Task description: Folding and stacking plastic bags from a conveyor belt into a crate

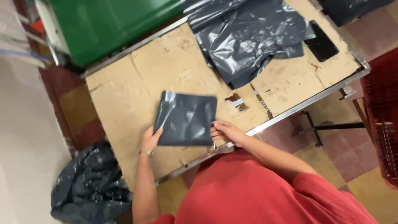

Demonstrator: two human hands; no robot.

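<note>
A flat dark grey plastic mailer bag [185, 118] lies on the cardboard-topped table [137, 83] near its front edge. My left hand [150, 139] grips the bag's lower left corner. My right hand [226, 132] pinches its lower right edge. The bag looks filled and folded into a neat rectangle. I wear a red shirt, which fills the bottom of the view.
A heap of loose dark grey plastic bags [248, 37] covers the table's far side. A black phone [321, 41] lies at the far right corner. A stuffed black sack [89, 186] sits on the floor at left. A green bin [107, 25] stands behind; a red crate [383, 120] is at right.
</note>
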